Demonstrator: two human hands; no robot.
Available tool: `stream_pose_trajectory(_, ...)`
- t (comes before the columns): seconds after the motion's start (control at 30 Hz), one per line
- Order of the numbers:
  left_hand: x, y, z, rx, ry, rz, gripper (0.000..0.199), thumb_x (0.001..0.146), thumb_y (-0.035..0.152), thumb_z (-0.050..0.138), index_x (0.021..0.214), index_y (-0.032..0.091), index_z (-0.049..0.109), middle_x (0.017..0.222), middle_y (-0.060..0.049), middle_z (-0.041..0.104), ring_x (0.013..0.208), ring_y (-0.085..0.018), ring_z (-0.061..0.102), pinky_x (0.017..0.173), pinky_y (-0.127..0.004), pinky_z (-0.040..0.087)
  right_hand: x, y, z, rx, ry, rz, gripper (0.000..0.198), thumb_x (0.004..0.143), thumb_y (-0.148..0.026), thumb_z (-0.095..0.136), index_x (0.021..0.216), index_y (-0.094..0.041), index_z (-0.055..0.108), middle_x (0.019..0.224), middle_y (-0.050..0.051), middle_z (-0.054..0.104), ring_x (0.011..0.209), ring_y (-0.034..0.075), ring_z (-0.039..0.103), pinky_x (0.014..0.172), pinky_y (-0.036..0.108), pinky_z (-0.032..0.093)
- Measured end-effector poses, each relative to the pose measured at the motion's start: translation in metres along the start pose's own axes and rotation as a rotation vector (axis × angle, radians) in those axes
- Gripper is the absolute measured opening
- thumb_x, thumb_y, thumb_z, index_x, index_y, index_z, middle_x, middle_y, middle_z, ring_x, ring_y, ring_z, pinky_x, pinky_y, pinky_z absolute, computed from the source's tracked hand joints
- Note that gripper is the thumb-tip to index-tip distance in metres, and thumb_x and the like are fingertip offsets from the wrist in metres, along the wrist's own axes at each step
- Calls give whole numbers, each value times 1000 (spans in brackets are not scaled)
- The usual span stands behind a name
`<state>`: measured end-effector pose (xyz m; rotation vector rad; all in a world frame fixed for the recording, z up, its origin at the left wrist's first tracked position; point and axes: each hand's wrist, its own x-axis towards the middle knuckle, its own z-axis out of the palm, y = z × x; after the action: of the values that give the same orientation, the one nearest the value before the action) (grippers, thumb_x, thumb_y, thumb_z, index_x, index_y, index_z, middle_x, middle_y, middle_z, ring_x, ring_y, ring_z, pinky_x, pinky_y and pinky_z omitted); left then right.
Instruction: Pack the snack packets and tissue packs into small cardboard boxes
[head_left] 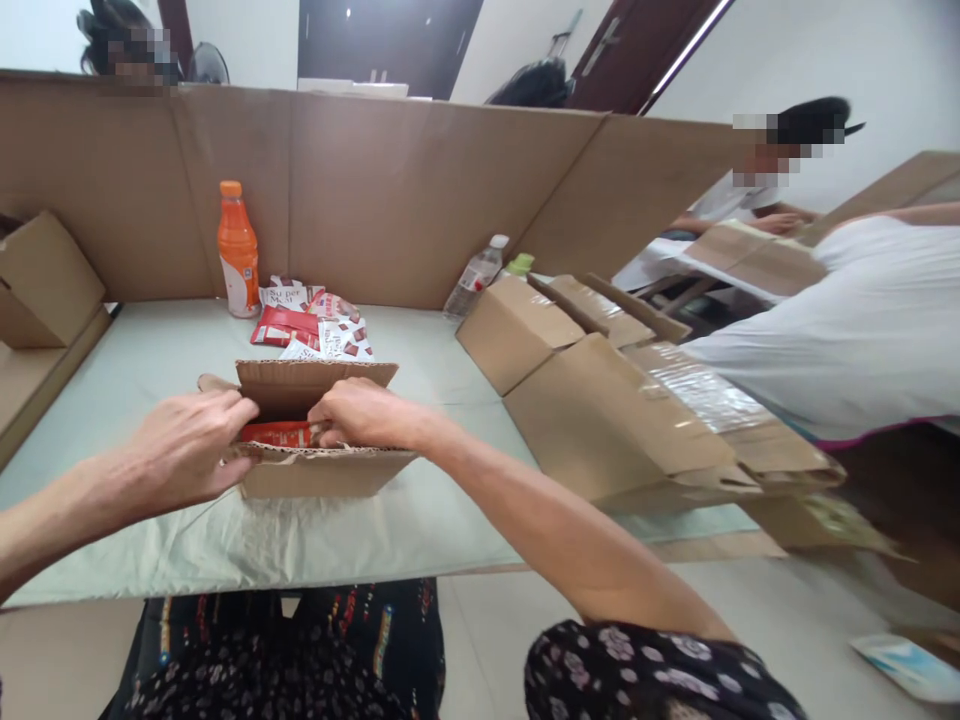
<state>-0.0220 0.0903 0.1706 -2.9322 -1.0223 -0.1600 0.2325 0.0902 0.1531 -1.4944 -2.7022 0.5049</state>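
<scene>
A small open cardboard box point(322, 475) sits on the pale green sheet point(150, 370) in front of me. Red and white packets point(279, 433) lie inside it. My left hand point(189, 445) rests on the box's left edge, fingers reaching into the opening. My right hand point(360, 413) is curled over the top of the box, fingers pressing down on the packets inside. Behind the box lies a loose pile of red and white sachets point(315, 325).
An orange drink bottle point(238, 250) stands at the back, with a clear water bottle point(474, 277) further right. Larger cardboard boxes point(600, 410) crowd the right side. A tall cardboard wall point(390, 190) rings the area. A person in white point(862, 320) leans in at right.
</scene>
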Motion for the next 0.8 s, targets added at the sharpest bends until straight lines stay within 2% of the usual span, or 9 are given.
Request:
stream_pose_trajectory(0.07,5,9,-7,14,11,-5,27,81,38,65,102,21,68,96,-13,76,85,-31,71,68,-39,48,6,-7,2,-19,-82,0,17,81,-8,69,68,-19,71,71,4,72,61,15,53,59,31,27)
stream_pose_trajectory(0.13,14,20,-15,-5,-70,41,34,83,37,65,112,19,67,107,-14,76,96,-32,72,77,-40,52,8,-12,2,12,-148,-24,18,84,-7,67,72,-18,74,77,4,75,63,15,55,60,29,31)
stream_pose_trajectory(0.27,36,36,-23,-14,-492,132,21,83,28,66,99,17,72,100,-12,77,92,-32,73,76,-39,53,1,-17,3,88,-200,-62,19,91,-8,63,90,-15,81,90,7,80,74,17,62,66,27,37)
stream_pose_trajectory(0.33,41,36,-22,-17,-597,120,15,81,25,65,92,17,71,95,-12,77,87,-31,73,71,-38,52,-2,-18,5,93,-197,-63,21,92,-8,61,95,-13,82,93,8,80,75,17,63,66,28,38)
stream_pose_trajectory(0.5,24,24,-12,-141,-435,60,27,82,14,58,108,19,64,106,-9,76,95,-27,73,78,-35,53,-1,-22,9,185,-157,-104,22,95,-12,60,102,-15,81,95,7,81,77,17,65,69,27,43)
stream_pose_trajectory(0.6,9,17,-7,-178,-423,28,22,83,14,55,101,21,65,96,-6,75,86,-24,72,73,-32,52,-8,-28,2,260,-201,-229,24,94,-10,62,107,-17,80,105,6,81,87,18,70,78,28,50)
stream_pose_trajectory(0.67,3,13,-3,-208,-441,42,17,83,14,53,90,22,67,87,-5,73,78,-22,71,70,-31,51,-20,-27,-10,357,-86,-353,24,94,-10,63,109,-18,79,118,7,80,103,19,72,92,30,53)
stream_pose_trajectory(0.73,-1,12,1,-251,-417,71,18,82,13,54,87,22,68,83,-5,72,78,-21,70,70,-30,51,-33,-15,-25,521,214,-383,21,98,-16,61,109,-19,79,119,7,79,107,18,72,95,31,55)
stream_pose_trajectory(0.8,-4,11,7,-293,-381,97,19,82,13,54,88,22,70,83,-5,72,80,-21,71,72,-30,52,-35,12,-36,658,569,-270,23,103,-26,56,110,-20,77,110,6,80,94,16,73,84,30,58)
